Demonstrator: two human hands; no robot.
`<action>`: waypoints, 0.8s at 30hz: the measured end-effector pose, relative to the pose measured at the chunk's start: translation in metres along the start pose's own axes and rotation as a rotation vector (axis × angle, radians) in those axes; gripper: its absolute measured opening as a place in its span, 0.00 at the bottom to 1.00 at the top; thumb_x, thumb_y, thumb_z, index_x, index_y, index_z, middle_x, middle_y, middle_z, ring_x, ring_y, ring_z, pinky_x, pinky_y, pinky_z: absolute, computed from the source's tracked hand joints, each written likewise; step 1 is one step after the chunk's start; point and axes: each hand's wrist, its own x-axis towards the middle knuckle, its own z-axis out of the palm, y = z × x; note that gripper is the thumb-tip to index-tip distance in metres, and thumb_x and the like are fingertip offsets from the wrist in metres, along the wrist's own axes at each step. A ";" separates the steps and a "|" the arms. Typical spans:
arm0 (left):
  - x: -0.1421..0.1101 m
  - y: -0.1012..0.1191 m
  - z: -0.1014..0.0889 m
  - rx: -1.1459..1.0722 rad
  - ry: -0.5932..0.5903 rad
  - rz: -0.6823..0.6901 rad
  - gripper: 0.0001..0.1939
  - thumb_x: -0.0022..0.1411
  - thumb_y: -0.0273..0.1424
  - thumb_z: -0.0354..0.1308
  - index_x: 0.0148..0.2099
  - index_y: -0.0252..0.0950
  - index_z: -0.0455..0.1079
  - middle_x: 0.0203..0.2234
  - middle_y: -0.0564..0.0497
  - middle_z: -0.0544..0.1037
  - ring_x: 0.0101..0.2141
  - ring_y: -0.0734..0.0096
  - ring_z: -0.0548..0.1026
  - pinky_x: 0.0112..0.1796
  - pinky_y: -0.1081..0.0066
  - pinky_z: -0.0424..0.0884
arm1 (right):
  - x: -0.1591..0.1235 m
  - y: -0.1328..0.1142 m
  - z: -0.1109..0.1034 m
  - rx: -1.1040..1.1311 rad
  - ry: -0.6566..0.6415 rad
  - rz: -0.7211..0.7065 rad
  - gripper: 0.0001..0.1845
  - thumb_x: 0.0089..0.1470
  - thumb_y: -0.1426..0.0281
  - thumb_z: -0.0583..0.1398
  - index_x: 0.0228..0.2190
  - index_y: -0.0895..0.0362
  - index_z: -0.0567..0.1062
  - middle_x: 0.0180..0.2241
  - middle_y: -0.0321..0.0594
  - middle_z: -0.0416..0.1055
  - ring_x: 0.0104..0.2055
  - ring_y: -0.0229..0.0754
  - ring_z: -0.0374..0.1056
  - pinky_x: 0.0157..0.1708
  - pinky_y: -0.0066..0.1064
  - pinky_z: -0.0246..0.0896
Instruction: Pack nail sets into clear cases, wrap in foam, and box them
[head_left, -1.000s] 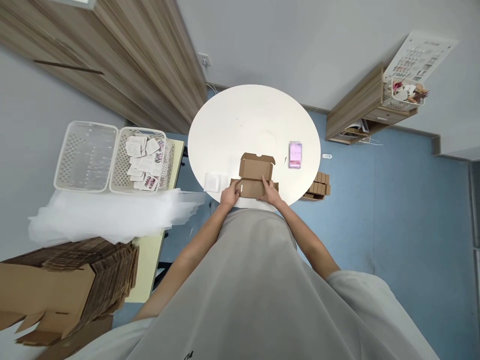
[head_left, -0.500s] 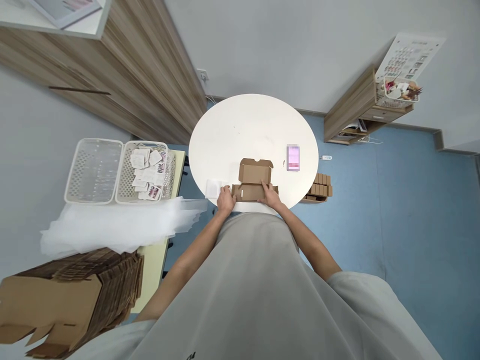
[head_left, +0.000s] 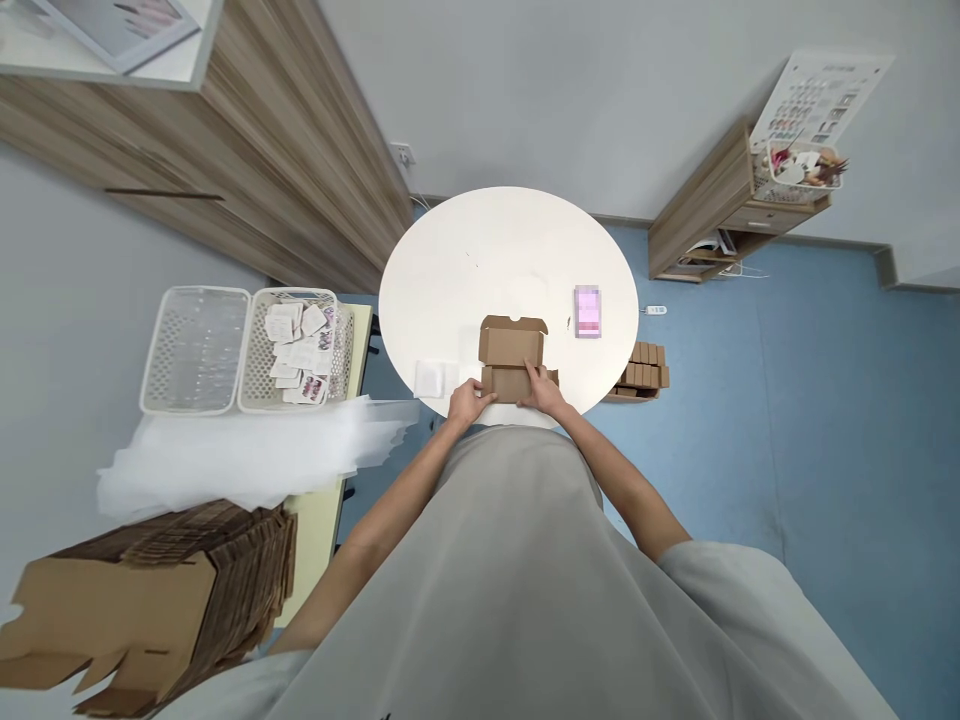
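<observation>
A brown cardboard box (head_left: 512, 347), partly folded with its lid laid back, rests near the front edge of the round white table (head_left: 510, 235). My left hand (head_left: 468, 403) closes on the box's left end, where the side stands folded in. At the other end, my right hand (head_left: 544, 390) grips the front wall, with a finger reaching inside. A flap sticks out past the right hand. White square packets (head_left: 436, 379) lie on the table just left of my left hand.
A phone-like device with a pink screen (head_left: 588, 312) lies on the table's right. Small brown boxes (head_left: 643, 372) stand in a carton to the right. On the left are a white basket (head_left: 289, 350) of cards, white sheets (head_left: 240, 455) and stacked flat cardboard (head_left: 112, 610).
The flap at the box's left end has been folded up and inward. My left hand has shifted slightly right with it; my right hand stays about where it was.
</observation>
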 end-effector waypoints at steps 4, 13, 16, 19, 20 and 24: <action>-0.001 0.005 0.007 -0.042 0.013 0.009 0.18 0.68 0.38 0.68 0.55 0.36 0.74 0.53 0.42 0.84 0.46 0.59 0.83 0.52 0.64 0.73 | -0.001 0.001 0.001 0.011 0.004 -0.005 0.72 0.48 0.63 0.79 0.78 0.44 0.43 0.72 0.60 0.50 0.61 0.63 0.74 0.60 0.49 0.70; 0.005 0.006 0.014 0.090 0.021 -0.031 0.05 0.70 0.29 0.61 0.46 0.36 0.75 0.45 0.41 0.84 0.50 0.55 0.81 0.52 0.63 0.73 | -0.003 0.002 -0.002 0.009 -0.029 -0.012 0.74 0.46 0.57 0.80 0.79 0.45 0.43 0.73 0.62 0.48 0.64 0.65 0.71 0.60 0.49 0.70; 0.008 0.009 0.015 0.140 0.008 -0.032 0.07 0.69 0.28 0.59 0.47 0.35 0.76 0.46 0.37 0.83 0.51 0.50 0.80 0.52 0.60 0.73 | -0.004 -0.003 -0.005 -0.009 -0.028 -0.004 0.73 0.47 0.56 0.80 0.78 0.45 0.44 0.73 0.62 0.49 0.64 0.64 0.71 0.59 0.47 0.70; 0.009 0.012 0.017 0.180 0.010 -0.044 0.09 0.69 0.27 0.58 0.49 0.32 0.75 0.49 0.33 0.81 0.51 0.48 0.80 0.52 0.59 0.73 | -0.010 -0.005 -0.009 -0.032 -0.016 -0.009 0.67 0.50 0.58 0.78 0.78 0.48 0.48 0.72 0.61 0.53 0.62 0.62 0.72 0.56 0.44 0.70; 0.010 0.013 0.017 0.193 0.012 -0.051 0.09 0.69 0.27 0.58 0.50 0.31 0.75 0.49 0.33 0.81 0.51 0.48 0.80 0.52 0.59 0.73 | -0.013 -0.005 -0.011 -0.030 0.009 -0.018 0.63 0.53 0.59 0.77 0.77 0.49 0.50 0.71 0.60 0.55 0.60 0.60 0.73 0.55 0.43 0.70; 0.010 0.014 0.021 0.214 0.024 -0.076 0.09 0.70 0.26 0.56 0.50 0.33 0.75 0.48 0.36 0.81 0.49 0.51 0.80 0.50 0.61 0.75 | -0.036 0.011 -0.018 0.033 0.259 0.015 0.30 0.70 0.62 0.60 0.69 0.53 0.63 0.65 0.53 0.67 0.52 0.51 0.75 0.49 0.39 0.69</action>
